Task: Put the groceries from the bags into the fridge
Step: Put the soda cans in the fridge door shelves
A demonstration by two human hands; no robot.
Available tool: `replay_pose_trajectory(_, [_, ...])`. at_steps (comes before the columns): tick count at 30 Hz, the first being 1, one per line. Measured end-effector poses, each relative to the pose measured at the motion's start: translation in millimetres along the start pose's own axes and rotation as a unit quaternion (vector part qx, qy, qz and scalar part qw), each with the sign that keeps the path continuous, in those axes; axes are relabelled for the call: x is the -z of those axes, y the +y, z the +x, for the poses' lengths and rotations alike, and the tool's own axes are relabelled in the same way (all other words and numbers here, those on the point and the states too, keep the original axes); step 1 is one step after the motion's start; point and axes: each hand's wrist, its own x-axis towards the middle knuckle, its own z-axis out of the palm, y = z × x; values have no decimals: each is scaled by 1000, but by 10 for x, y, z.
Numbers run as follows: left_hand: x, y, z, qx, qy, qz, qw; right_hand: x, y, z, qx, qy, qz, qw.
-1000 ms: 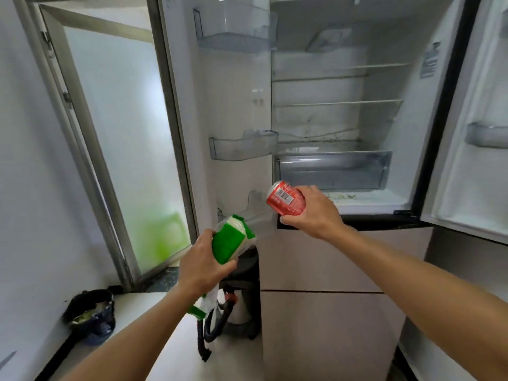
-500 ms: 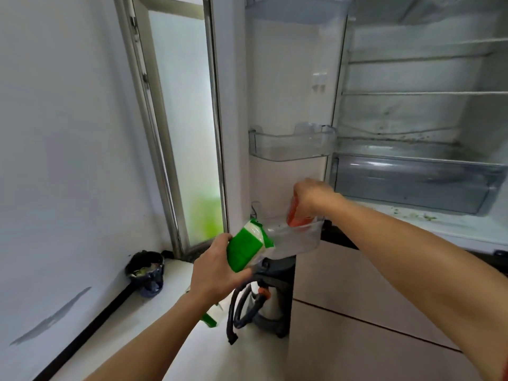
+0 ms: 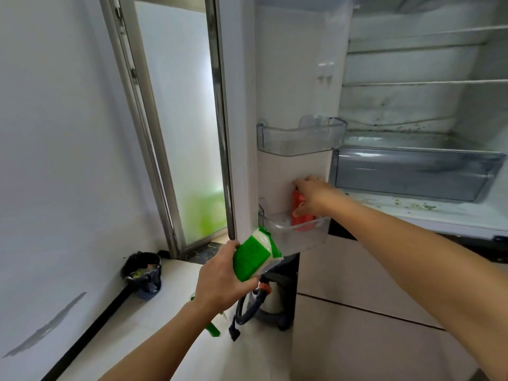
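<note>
The right hand [image 3: 310, 195] has its grip clamped on a red can [image 3: 299, 213] standing in the lower door bin [image 3: 277, 229], at its right end. The left hand [image 3: 220, 279] grips a green carton [image 3: 253, 254], tilted, just below that bin.

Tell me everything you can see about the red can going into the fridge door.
The red can looks like a metal drinks can, red with pale markings too blurred to read. It stands roughly upright in the lowest clear door bin, at the end nearest the fridge interior, its lower part seen through the bin's plastic front. The right hand wraps over its top and side, hiding the lid. Nothing else shows in that bin.
</note>
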Motion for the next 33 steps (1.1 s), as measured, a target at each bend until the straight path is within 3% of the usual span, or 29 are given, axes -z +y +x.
replay_pose_trajectory(6, [-236, 168, -41, -41, -41, -58, 997, 178, 370, -431, -39, 149, 40, 987])
replay_pose_trajectory(15, [-1032, 1303, 367, -98, -113, -154, 977, 365, 1732, -1009, -170, 153, 15, 973])
replay_pose_trajectory(19, [-1412, 2012, 814, -48, -138, -267, 952, 480, 2452, -1004, -193, 158, 3, 968])
replay_pose_trajectory(24, [-1846, 2727, 1761, 41, -131, -310, 941, 619, 3336, -738, -186, 152, -18, 971])
replay_pose_trajectory(29, [-2058, 3090, 2777, 114, -90, -244, 959, 679, 3898, -379, -160, 141, -22, 977])
replay_pose_trajectory(33, [-2093, 3196, 3485, 116, -62, -166, 977, 632, 4096, 8, -124, 146, -16, 981])
